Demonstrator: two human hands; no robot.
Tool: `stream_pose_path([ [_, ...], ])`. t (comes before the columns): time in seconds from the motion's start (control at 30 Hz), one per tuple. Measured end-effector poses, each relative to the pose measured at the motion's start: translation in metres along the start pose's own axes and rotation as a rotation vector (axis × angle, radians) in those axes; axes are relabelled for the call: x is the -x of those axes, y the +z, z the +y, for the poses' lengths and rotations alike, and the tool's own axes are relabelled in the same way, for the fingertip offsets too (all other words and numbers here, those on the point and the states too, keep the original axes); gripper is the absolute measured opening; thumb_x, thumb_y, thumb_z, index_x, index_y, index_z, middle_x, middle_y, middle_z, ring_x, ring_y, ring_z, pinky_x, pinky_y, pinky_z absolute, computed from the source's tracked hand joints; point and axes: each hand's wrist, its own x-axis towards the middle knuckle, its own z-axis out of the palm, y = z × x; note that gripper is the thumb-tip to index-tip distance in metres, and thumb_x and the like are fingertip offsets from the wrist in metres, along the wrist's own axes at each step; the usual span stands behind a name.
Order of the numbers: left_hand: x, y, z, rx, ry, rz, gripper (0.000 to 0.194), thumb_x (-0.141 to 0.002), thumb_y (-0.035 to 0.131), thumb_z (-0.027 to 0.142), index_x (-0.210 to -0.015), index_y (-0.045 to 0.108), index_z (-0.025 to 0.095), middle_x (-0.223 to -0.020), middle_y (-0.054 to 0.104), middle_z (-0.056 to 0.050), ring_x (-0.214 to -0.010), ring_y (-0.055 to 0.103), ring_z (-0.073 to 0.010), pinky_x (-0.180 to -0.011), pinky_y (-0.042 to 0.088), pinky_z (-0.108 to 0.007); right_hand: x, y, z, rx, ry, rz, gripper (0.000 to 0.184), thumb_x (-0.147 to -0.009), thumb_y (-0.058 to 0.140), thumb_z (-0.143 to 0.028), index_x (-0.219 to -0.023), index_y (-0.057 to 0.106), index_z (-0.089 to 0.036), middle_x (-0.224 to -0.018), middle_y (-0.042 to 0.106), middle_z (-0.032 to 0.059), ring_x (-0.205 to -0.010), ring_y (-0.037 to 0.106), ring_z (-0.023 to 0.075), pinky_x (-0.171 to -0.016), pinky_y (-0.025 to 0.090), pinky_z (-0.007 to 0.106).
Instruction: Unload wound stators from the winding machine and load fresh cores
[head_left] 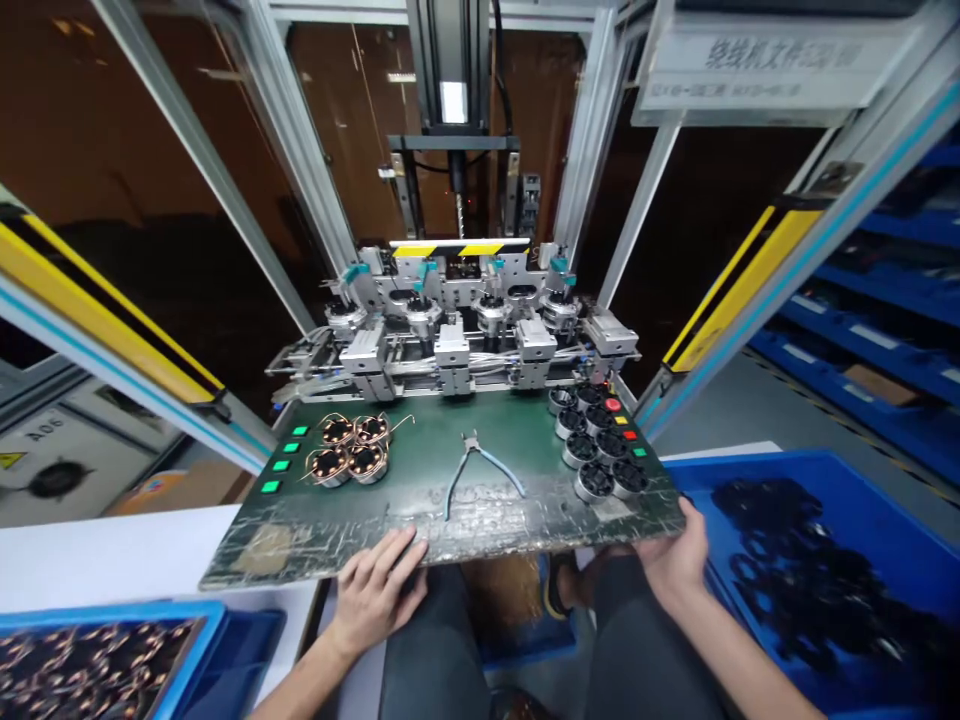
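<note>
My left hand (382, 585) lies on the front edge of the green worktable (300, 535), its fingers stretched over the edge with nothing in them. At the table's right front corner, my right hand (675, 560) grips the edge, thumb up at the corner and the other fingers partly hidden underneath. Between the hands, farther in, a pair of cutting pliers (471, 442) with blue handles lies spread, jaws pointing away. Copper-wound motor stators (367, 460) are grouped at the left of the table. Several bare stator cores (595, 480) stand in rows at the right.
A winding machine (454, 340) with several spindles spans the back, beneath a yellow-black bar (459, 249). Green buttons (280, 466) and a red button (613, 404) flank the tabletop. Blue bins hold wound parts (90, 665) at left and black parts (817, 570) at right.
</note>
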Motion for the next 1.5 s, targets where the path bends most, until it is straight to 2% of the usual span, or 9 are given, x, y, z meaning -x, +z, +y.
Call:
stream_pose_path([
  [0.23,0.0002,-0.0013,0.0004,-0.004,0.002,-0.002,0.077,-0.09,0.083,0.036,-0.161,0.054,0.037,-0.136,0.078,-0.001,-0.126,0.07,-0.0212,-0.114,0.038,-0.037,0.0022,0.0017,-0.0015,0.008,-0.008,0.026,0.037,-0.087,0.067,-0.048,-0.113,0.077,-0.023,-0.102,0.08,0.0011,-0.084,0.075,0.0228,-0.088,0.064,0.044],
  [0.5,-0.0003,-0.0013,0.0007,0.0,0.006,0.004,0.074,-0.089,0.084,0.035,-0.158,0.057,0.035,-0.134,0.079,-0.002,-0.122,0.07,-0.0212,-0.114,0.036,-0.038,0.0014,0.0015,-0.0014,0.0,-0.004,0.014,0.035,-0.087,0.067,-0.047,-0.11,0.076,-0.023,-0.1,0.08,0.0008,-0.082,0.074,0.0222,-0.088,0.064,0.044],
  [0.7,0.0016,-0.0013,0.0008,-0.016,-0.007,-0.017,0.076,-0.091,0.082,0.038,-0.161,0.054,0.037,-0.136,0.078,-0.001,-0.122,0.071,-0.0218,-0.114,0.037,-0.038,0.0018,0.0022,-0.0015,0.013,-0.014,0.011,0.037,-0.087,0.067,-0.048,-0.111,0.077,-0.023,-0.102,0.08,0.0014,-0.083,0.075,0.0224,-0.089,0.063,0.044],
  [1.13,-0.0021,-0.0025,0.0011,-0.006,0.005,-0.003,0.064,-0.089,0.084,0.035,-0.149,0.065,0.033,-0.132,0.079,-0.003,-0.12,0.071,-0.0219,-0.112,0.038,-0.04,0.0022,0.0029,-0.0025,0.008,0.004,0.028,0.036,-0.09,0.064,-0.047,-0.112,0.079,-0.023,-0.104,0.08,0.0009,-0.085,0.075,0.0216,-0.089,0.065,0.042],
  [1.23,-0.0014,-0.0023,0.0015,-0.01,-0.003,-0.006,0.066,-0.089,0.084,0.036,-0.151,0.063,0.035,-0.133,0.079,-0.002,-0.121,0.072,-0.022,-0.113,0.038,-0.04,0.0013,0.0019,-0.0019,0.01,0.001,0.037,0.034,-0.089,0.064,-0.047,-0.11,0.078,-0.023,-0.103,0.08,0.0006,-0.085,0.075,0.0214,-0.088,0.064,0.042],
  [1.4,0.0017,-0.0011,0.0006,-0.019,-0.003,-0.014,0.077,-0.089,0.082,0.036,-0.16,0.054,0.038,-0.141,0.075,0.0,-0.133,0.067,-0.022,-0.116,0.037,-0.038,0.002,0.002,-0.0016,0.008,-0.006,0.018,0.034,-0.088,0.066,-0.047,-0.11,0.076,-0.024,-0.103,0.08,0.0014,-0.085,0.075,0.0229,-0.088,0.064,0.044],
  [1.5,0.001,-0.0012,0.0005,-0.014,0.0,-0.01,0.074,-0.09,0.082,0.036,-0.159,0.056,0.037,-0.137,0.077,-0.001,-0.127,0.07,-0.0222,-0.115,0.038,-0.038,0.0026,0.0024,-0.002,-0.001,-0.008,0.017,0.032,-0.088,0.067,-0.046,-0.108,0.076,-0.024,-0.102,0.08,0.0009,-0.084,0.075,0.0227,-0.088,0.065,0.043],
])
